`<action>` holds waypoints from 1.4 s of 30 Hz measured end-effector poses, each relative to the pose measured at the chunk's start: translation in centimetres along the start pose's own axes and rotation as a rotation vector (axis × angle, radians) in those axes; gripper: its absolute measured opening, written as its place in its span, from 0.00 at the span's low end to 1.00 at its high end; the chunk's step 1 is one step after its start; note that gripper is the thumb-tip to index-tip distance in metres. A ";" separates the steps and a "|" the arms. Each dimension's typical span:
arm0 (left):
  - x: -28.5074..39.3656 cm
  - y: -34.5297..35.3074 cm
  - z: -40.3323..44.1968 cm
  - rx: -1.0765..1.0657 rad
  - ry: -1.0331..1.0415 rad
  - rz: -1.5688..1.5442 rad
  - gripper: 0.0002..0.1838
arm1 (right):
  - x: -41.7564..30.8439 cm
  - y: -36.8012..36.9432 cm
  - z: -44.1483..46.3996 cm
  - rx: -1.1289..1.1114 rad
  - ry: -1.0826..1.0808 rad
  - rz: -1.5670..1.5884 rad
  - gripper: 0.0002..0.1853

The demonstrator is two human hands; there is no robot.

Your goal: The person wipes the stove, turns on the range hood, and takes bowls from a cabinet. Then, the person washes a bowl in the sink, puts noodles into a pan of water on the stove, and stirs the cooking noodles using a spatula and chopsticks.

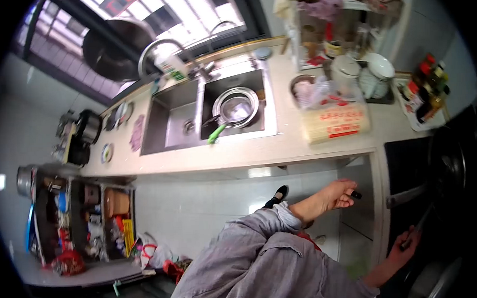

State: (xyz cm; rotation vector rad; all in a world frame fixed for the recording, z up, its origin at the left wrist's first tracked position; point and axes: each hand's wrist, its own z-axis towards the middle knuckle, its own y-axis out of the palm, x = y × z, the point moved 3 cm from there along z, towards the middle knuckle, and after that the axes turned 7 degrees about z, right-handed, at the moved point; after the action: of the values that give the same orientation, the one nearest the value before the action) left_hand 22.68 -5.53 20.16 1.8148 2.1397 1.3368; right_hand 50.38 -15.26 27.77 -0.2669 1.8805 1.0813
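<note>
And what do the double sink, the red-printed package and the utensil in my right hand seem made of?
Double sink: probably brushed stainless steel, grey with soft reflections.
Package: likely plastic film; pale contents show through.
Utensil: perhaps metal; its thin shaft looks grey, but dim.

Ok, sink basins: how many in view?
2. The left basin shows its drain; the right basin holds a round metal vessel and a green handle. No others visible.
</note>
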 end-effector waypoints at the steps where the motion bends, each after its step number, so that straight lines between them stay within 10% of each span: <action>1: -0.5 -1.4 -1.4 0.061 -0.005 -0.009 0.10 | 0.4 0.9 -0.8 0.061 0.000 0.039 0.24; 6: -2.9 -6.2 -5.5 0.158 0.022 -0.036 0.08 | 5.1 -2.6 0.6 -0.462 0.399 0.543 0.18; 18: -7.7 -27.9 -27.6 0.399 0.283 -0.265 0.09 | 27.9 14.6 -23.8 -0.268 0.755 -0.169 0.12; 29: -14.0 -43.6 -48.9 0.614 0.622 -0.728 0.09 | 43.0 30.5 -55.4 -1.101 1.201 -0.592 0.11; 42: -16.7 -66.0 -65.9 0.862 0.663 -0.973 0.08 | 68.2 39.0 -80.4 -1.351 1.401 -0.946 0.24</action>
State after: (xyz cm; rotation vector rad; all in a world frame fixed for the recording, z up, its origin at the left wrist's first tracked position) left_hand -58.72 -53.53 13.26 0.0216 3.5224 0.8146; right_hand -58.42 -37.90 10.99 -2.8789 1.1430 1.3133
